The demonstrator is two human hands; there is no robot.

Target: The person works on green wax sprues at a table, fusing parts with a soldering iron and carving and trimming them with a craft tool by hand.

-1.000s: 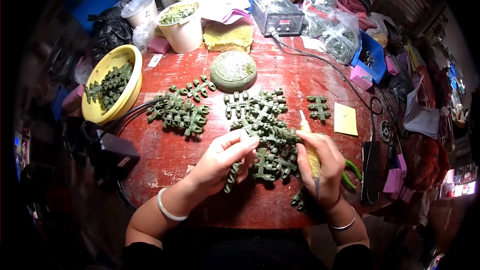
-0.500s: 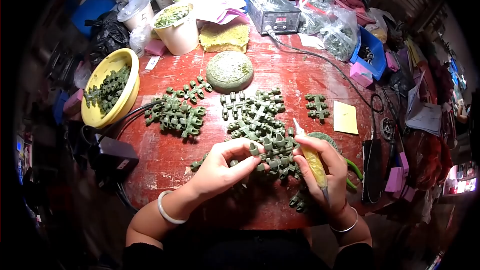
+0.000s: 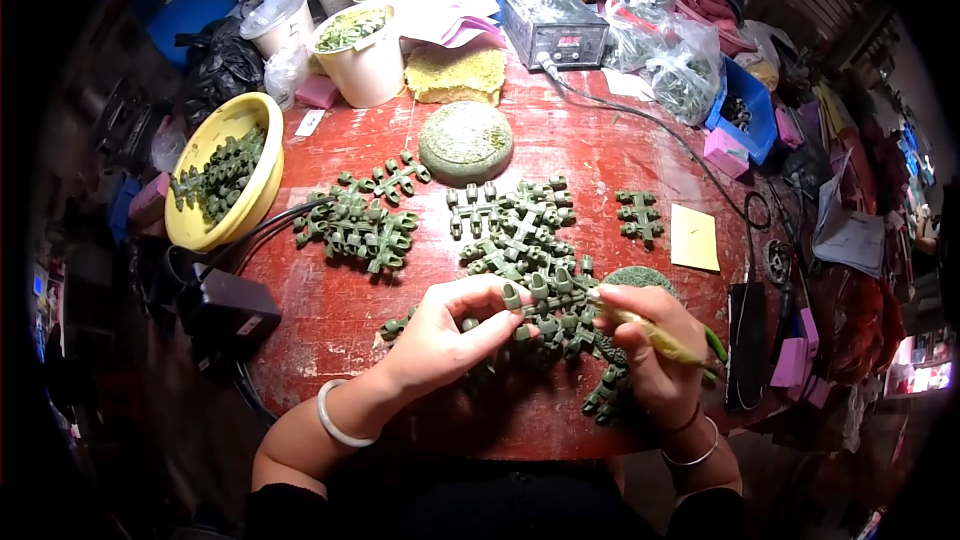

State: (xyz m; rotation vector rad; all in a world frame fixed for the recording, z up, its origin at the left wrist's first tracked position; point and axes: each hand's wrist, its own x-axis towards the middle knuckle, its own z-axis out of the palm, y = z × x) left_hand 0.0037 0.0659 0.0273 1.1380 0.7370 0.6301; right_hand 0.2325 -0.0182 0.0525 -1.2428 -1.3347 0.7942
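Observation:
My left hand pinches one dark green branched casting piece, which has rows of small rounded knobs, above the front of a pile of similar pieces. In my right hand is a slim pointed tool with a yellow handle. Its tip points left at the held piece, though whether it touches cannot be made out. Below my right hand lie more green pieces. A round green pad is partly covered by that hand.
Another pile of green pieces lies left, near a yellow basin holding more. Behind stand a round speckled block, a yellow sponge, a white bucket and a control box with a cable. A yellow note lies right.
My right hand has turned and shifted slightly right, swinging the tool from near upright to a flatter slant, its tip now lower by the piece. My left hand stays almost still.

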